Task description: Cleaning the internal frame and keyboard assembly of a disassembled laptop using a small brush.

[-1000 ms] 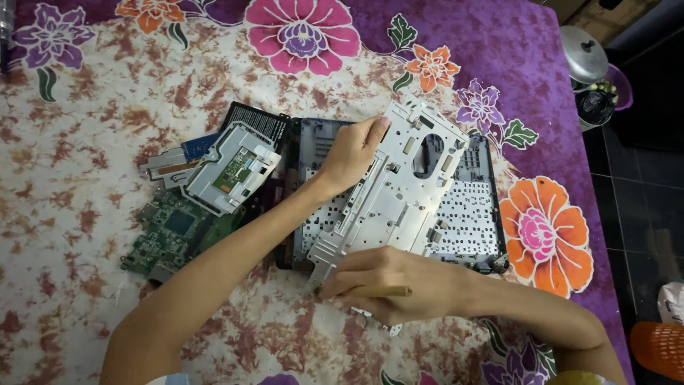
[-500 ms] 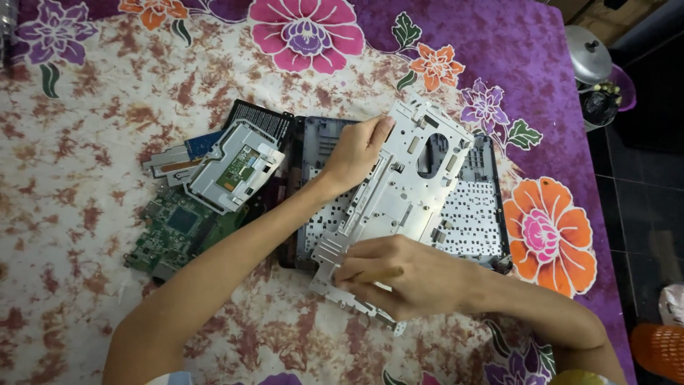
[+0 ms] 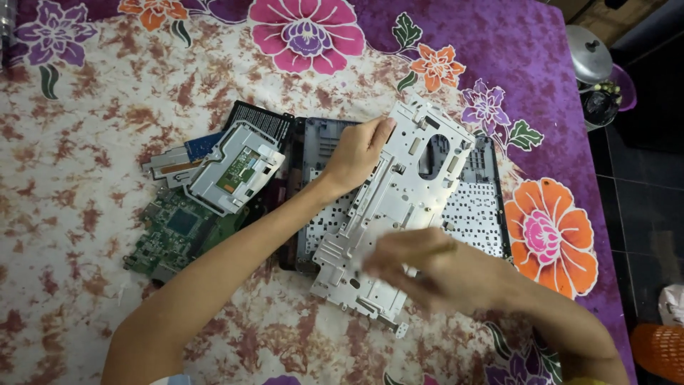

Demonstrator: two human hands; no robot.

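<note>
A silver metal laptop frame (image 3: 410,192) lies tilted across a black laptop base (image 3: 477,210) on a flowered cloth. My left hand (image 3: 356,153) grips the frame's upper left edge, fingers curled over it. My right hand (image 3: 434,274) is blurred over the frame's lower half. It is closed around a thin yellowish-brown tool (image 3: 431,251) whose tip is hidden.
To the left lie a green circuit board (image 3: 171,232), a silver bracket with a small board (image 3: 231,171) and a black ribbed part (image 3: 260,121). Off the cloth's right edge are a metal pot lid (image 3: 590,53) and an orange basket (image 3: 659,349) on a dark floor.
My right hand has moved up from the frame's lower edge onto the frame and is now blurred. My left hand has stayed on the frame's upper edge.
</note>
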